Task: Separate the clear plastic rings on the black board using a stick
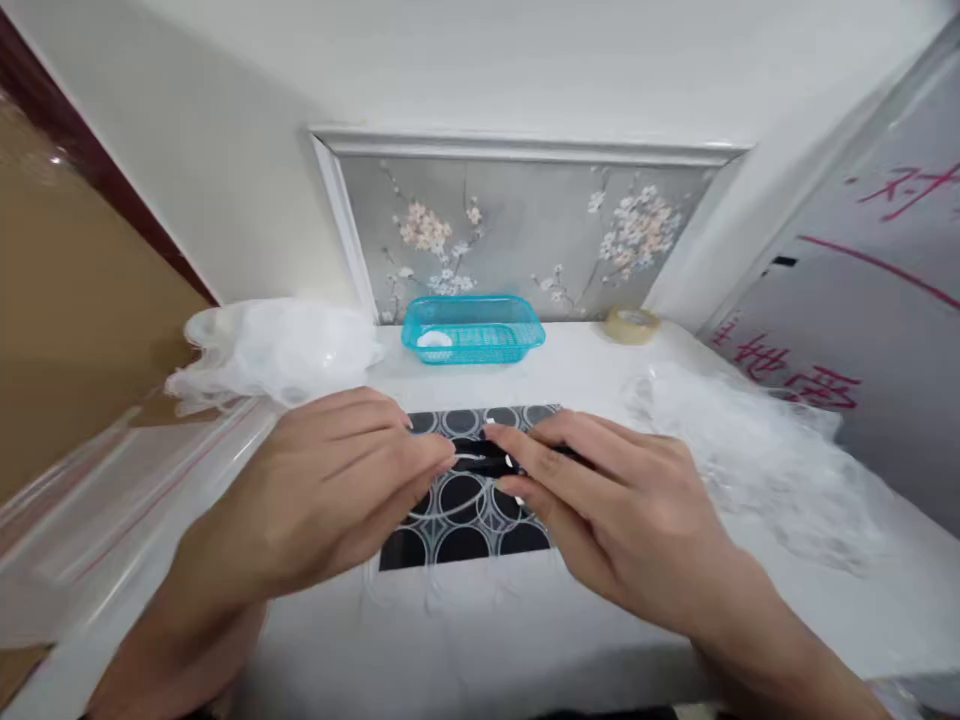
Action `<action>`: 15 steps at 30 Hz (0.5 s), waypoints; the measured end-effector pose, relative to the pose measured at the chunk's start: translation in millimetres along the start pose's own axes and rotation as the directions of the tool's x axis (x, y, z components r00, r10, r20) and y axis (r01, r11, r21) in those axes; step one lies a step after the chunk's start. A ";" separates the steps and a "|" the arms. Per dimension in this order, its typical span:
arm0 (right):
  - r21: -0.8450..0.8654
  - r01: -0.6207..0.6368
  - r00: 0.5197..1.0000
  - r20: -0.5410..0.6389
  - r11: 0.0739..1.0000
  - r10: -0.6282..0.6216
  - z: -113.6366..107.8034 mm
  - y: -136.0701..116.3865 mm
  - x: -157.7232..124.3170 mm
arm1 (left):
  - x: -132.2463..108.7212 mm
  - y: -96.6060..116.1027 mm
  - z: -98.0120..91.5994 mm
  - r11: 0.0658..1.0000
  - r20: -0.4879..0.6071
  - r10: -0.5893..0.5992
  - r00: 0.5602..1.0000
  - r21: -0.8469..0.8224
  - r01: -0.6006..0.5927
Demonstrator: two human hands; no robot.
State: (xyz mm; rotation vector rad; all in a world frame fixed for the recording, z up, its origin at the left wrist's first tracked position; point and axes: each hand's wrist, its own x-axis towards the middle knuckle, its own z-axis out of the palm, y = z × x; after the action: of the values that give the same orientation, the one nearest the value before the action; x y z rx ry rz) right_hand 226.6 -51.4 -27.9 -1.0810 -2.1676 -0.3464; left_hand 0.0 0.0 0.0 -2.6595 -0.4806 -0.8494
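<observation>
My left hand [360, 470] is closed, thumb and forefinger pinching the end of a thin, pale, translucent strip [465, 505] that curves below the fingers. My right hand [607, 490] is closed around a small black tool [480, 463]; its kind is unclear because the fingers cover much of it. The tool's dark end reaches across to the left fingertips, close to the strip. Both hands are held above a black mat with a grey circle pattern [461, 545] on the white table.
A turquoise plastic basket [474, 354] with a white piece inside stands against the wall. Left of it lies a bag of translucent white pieces [292, 345]. At right are a tape roll [631, 325] and a heap of clear plastic pieces [765, 460]. Plastic bags [150, 490] lie far left.
</observation>
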 end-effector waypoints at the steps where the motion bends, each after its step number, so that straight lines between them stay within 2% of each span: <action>1: -0.006 0.002 1.000 0.000 1.000 -0.002 0.4 -0.5 -0.6 | 0.2 1.0 1.2 1.000 0.004 0.004 1.000 0.009 -0.004; 11: -0.094 0.015 1.000 -0.008 0.995 -0.016 8.3 -3.7 -2.3 | -1.0 9.8 6.7 0.997 0.140 -0.037 0.989 0.076 0.026; 15: -0.120 0.017 1.000 0.006 0.993 -0.016 14.0 -4.2 -2.6 | 1.4 11.5 6.2 0.995 0.202 -0.015 0.979 0.099 -0.005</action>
State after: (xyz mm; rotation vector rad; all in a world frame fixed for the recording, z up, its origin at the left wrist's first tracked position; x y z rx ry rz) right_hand 218.0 -48.5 -39.7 -1.1315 -2.1847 -0.4877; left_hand 8.8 -7.6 -6.2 -2.6657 -0.5626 -0.5425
